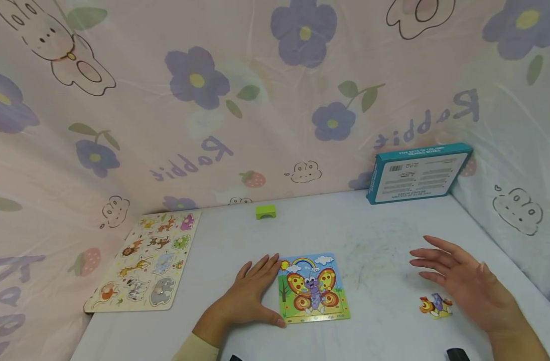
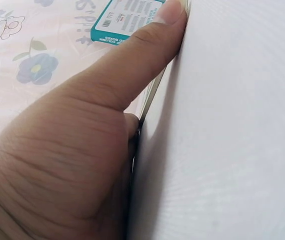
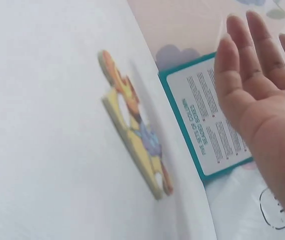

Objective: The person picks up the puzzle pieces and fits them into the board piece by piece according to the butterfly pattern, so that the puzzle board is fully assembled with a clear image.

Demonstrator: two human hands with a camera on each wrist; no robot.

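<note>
A square butterfly puzzle board lies flat on the white table in the head view. My left hand rests along its left side, fingers straight and thumb at the lower left corner. The left wrist view shows that thumb against the board's thin edge. Off to the right, one loose puzzle piece with orange, purple and yellow parts lies on the table. Close beside and above this piece, my right hand is raised with loosely extended fingers, holding nothing. In the right wrist view the piece is apart from the fingers.
An animal puzzle board lies at the far left by the curtain. A small green arch block sits near the back edge. A teal box leans upright at the back right. Printed curtain encloses the table.
</note>
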